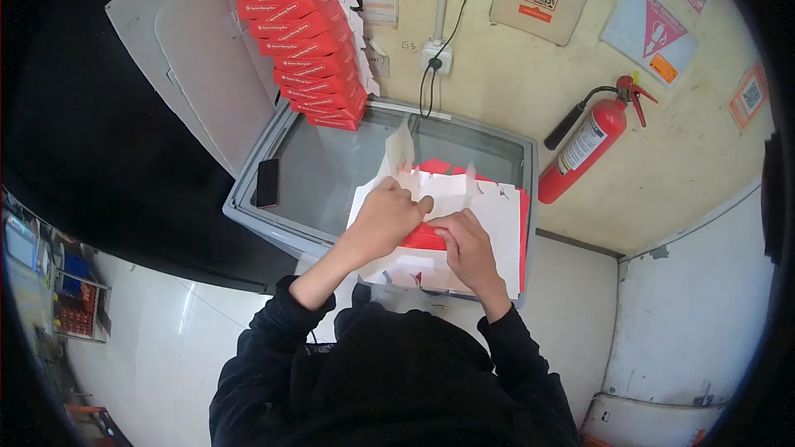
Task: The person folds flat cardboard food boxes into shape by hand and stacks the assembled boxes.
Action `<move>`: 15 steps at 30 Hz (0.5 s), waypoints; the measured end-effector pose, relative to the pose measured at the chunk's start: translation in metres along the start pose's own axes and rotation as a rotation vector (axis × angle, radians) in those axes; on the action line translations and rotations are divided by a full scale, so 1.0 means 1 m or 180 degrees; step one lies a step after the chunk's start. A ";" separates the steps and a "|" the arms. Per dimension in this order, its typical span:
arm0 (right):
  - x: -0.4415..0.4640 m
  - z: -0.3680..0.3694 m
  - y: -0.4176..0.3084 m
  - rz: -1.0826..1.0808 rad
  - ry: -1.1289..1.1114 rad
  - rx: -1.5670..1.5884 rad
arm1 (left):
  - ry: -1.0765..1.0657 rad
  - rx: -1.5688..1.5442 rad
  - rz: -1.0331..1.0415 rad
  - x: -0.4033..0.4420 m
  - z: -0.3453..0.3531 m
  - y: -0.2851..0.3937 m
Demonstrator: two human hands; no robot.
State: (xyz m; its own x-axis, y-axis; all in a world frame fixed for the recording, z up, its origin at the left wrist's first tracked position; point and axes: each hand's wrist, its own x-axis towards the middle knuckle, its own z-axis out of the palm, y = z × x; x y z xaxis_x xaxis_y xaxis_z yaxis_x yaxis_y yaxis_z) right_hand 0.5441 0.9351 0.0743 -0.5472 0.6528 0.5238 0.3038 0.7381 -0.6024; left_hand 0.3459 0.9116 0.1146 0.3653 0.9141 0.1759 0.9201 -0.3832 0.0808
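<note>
A partly folded red-and-white cardboard box point(426, 237) lies between my hands, its white inside facing up and some flaps raised. My left hand point(389, 217) is closed on its left side, thumb toward the red panel. On the right side, my right hand point(468, 247) pinches the edge of that same red panel between thumb and fingers. Under the box is a pile of flat cardboard sheets point(505, 236), white on top with red edges. A tall white flap point(399, 153) stands up beyond my left hand, and a smaller one beyond the right is blurred.
The sheets rest on a glass-topped chest freezer point(331, 145). A tall stack of red folded boxes point(310, 54) stands at its back left. A phone point(267, 183) lies on the left rim. A fire extinguisher point(590, 142) hangs on the right wall; a cable point(435, 74) runs behind.
</note>
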 end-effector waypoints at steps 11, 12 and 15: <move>-0.012 0.033 0.021 0.1493 0.1999 0.1883 | 0.1828 -0.0518 0.0297 -0.017 0.077 0.014; -0.016 0.028 0.032 0.2229 0.1871 0.2943 | 0.1914 -0.0561 0.0419 -0.020 0.089 0.009; -0.023 0.013 0.049 0.2764 0.0825 0.4454 | 0.1836 -0.0699 0.0880 -0.030 0.110 0.001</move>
State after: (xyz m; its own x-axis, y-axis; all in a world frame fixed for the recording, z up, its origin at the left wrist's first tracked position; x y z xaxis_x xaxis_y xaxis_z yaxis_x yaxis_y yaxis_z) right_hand 0.5614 0.9542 0.0251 -0.4222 0.8742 -0.2398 -0.5365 -0.4542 -0.7113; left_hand 0.3513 0.8980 0.0010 0.3932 0.5851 0.7093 0.7313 -0.6666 0.1444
